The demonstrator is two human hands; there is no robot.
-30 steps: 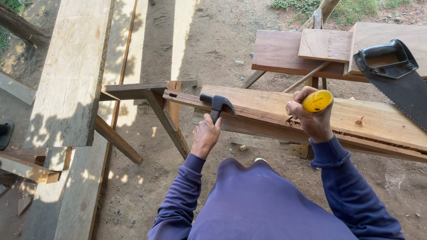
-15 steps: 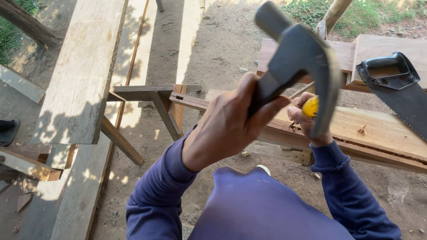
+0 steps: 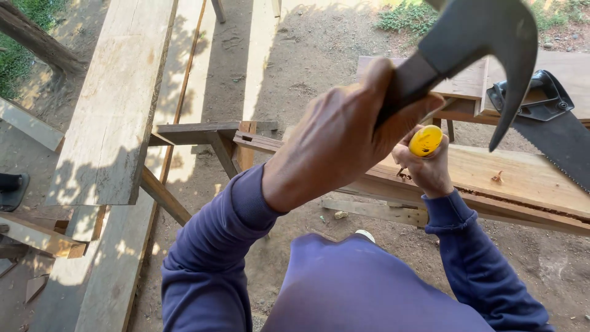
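My left hand [image 3: 344, 132] grips the dark handle of a claw hammer [image 3: 485, 43], raised high and close to the camera, its claw pointing down. My right hand [image 3: 427, 166] holds a chisel with a yellow handle [image 3: 425, 140] upright against the near edge of a wooden plank [image 3: 522, 178]. The chisel's blade is hidden behind my fingers. The hammer head hangs above and to the right of the chisel's top, well apart from it. Both arms wear purple sleeves.
A hand saw [image 3: 550, 126] with a black handle lies on boards [image 3: 467, 83] behind the plank. A wide plank [image 3: 120, 104] rests on a sawhorse [image 3: 203, 138] at the left. The ground is bare dirt, with a wood chip [image 3: 496, 178] on the plank.
My left hand has swung the hammer up from the plank, higher and closer to the camera. My right hand keeps the chisel in the same spot.
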